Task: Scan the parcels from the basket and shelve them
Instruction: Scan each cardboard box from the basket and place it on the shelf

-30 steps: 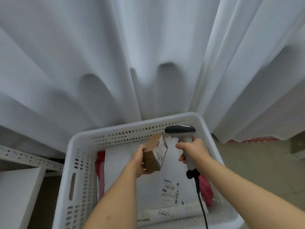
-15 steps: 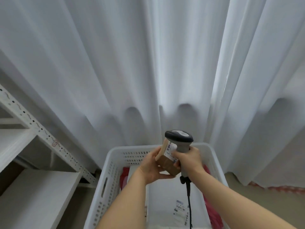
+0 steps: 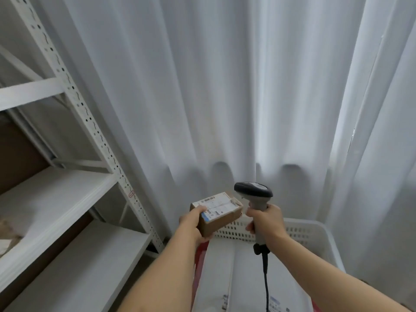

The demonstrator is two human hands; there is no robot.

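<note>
A white metal shelf unit (image 3: 67, 194) stands furthest left of the basket, its perforated upright slanting down toward the basket's near-left corner; its boards look bare where they show, though a brownish blur sits at the far left edge and cannot be made out. Behind everything hangs a white curtain (image 3: 225, 86) in long folds.

Just above the basket's left end, the left hand (image 3: 191, 226) holds a small cardboard parcel (image 3: 217, 213), thumb on top near the label, fingers curled under its lower edge. The parcel lies roughly flat, its white shipping label with a barcode facing up.

Right of the parcel, still above the basket's back wall, the right hand (image 3: 266, 224) grips the pale handle of a barcode scanner (image 3: 253, 190), fingers wrapped round it. The scanner's dark head sits just above and right of the parcel, close to its corner; whether they touch cannot be told. A black cable (image 3: 266, 278) drops from the handle into the basket.

The white slotted basket (image 3: 315, 235) fills the lower right, holding white mailer bags (image 3: 247, 278) with printed labels, and something red at its left and right edges.
</note>
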